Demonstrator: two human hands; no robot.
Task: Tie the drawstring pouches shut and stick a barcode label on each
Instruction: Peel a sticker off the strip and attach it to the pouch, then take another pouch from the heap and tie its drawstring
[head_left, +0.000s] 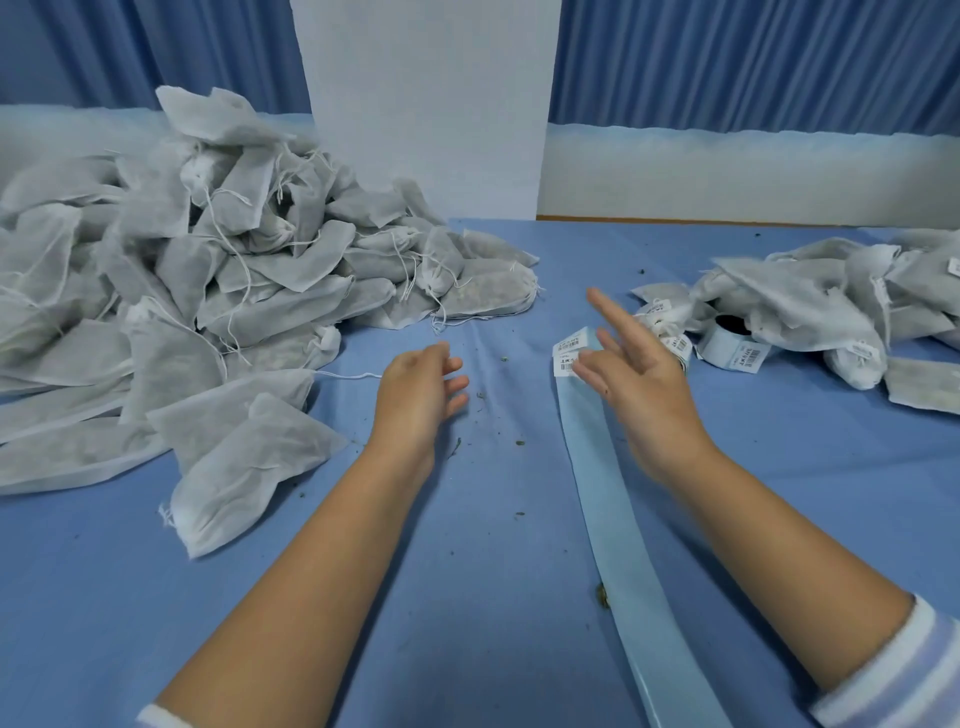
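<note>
- We see the L hand (421, 387) hovering low over the blue cloth (467, 597), mid-table. Its fingers are loosely curled w/ a narrow gap, holding nothing.
- The R hand (636, 379) is up off the cloth & a bit blurred. Index & middle fingers (615, 322) are straight & spread fwd, the others half bent, thumb pointing left. It grips nothing that we can make out.
- The thumb tip sits right by the barcode labels (570, 356) at the far end of the backing strip (613, 499). Touching or just apart, we can't tell.
- The strip is pale blue, lies flat on the cloth & runs btw the two forearms, off the bottom edge.
- The label roll (732, 335) lies beyond the R hand, against the R-side heap.
- The pouch pile (156, 270) fills the L side: white non-woven pouches, dark filling showing through, strings trailing loose.
- The nearest pouch (234, 467) lies at the pile's front edge, left of the L forearm & apart from it.
- One drawstring (348, 375) trails over the cloth from a pouch, its end just beside the L hand.
- The labelled pouches (831, 312) are heaped on the R side, several w/ barcode stickers showing.
- Dark crumbs (519, 442) are scattered on the cloth btw the hands.
- Bkgd: a white panel (426, 104) upright behind the table, blue curtain (727, 62) either side.
- A striped sleeve (893, 670) is pushed up on the R arm.
</note>
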